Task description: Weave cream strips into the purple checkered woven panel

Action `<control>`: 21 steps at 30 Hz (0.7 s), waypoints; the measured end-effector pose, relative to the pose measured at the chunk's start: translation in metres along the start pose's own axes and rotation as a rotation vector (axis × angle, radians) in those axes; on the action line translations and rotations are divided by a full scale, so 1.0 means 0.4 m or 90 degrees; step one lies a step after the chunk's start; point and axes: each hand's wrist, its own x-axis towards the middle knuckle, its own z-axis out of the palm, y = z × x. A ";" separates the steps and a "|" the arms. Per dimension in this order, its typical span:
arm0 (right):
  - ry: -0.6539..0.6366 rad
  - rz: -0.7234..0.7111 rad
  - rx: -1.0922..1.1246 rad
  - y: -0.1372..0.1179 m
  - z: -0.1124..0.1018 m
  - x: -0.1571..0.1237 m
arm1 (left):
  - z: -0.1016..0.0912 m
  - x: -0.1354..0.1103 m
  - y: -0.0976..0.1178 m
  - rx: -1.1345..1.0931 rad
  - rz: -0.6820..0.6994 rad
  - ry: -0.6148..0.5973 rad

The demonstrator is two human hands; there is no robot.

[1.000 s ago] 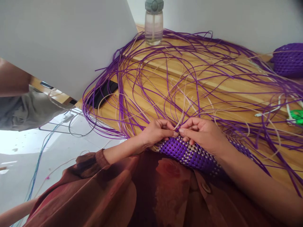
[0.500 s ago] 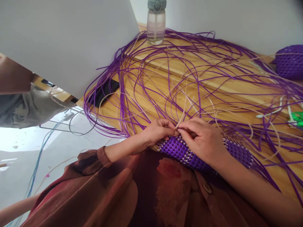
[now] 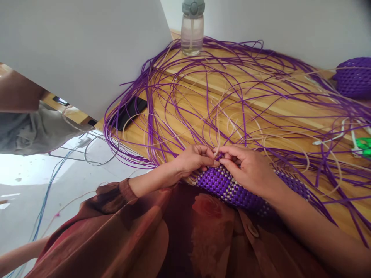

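A purple and cream woven piece (image 3: 228,187) lies at the near edge of the wooden table (image 3: 278,112), against my lap. My left hand (image 3: 194,160) rests on its top edge with the fingers pinched on the weaving strands. My right hand (image 3: 249,168) meets it fingertip to fingertip, also pinched on strands at the rim. Long purple strands (image 3: 203,88) and a few cream ones (image 3: 223,127) fan out from the piece across the table.
A clear water bottle (image 3: 191,29) stands at the back by a white wall. A black phone (image 3: 127,112) lies at the table's left edge. Another purple woven item (image 3: 355,77) sits far right, a green object (image 3: 364,144) nearer. Another person's sleeve (image 3: 31,129) shows at left.
Both hands stay pinched together at the rim of the woven piece; the fingers have shifted slightly, and the loose strands over the table have swayed a little.
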 end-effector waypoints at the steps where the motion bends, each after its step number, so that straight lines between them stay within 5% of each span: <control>1: -0.024 0.014 0.018 0.001 -0.003 0.002 | 0.000 0.000 0.000 0.001 -0.003 0.001; 8: -0.041 0.052 0.135 0.001 -0.002 -0.013 | 0.006 -0.004 0.016 0.010 -0.031 0.010; 16: -0.038 0.033 -0.095 -0.045 -0.017 0.026 | 0.019 -0.007 0.008 0.036 0.029 0.045; 21: -0.052 -0.091 -0.271 -0.074 -0.038 0.084 | 0.022 -0.008 0.005 0.027 0.049 0.031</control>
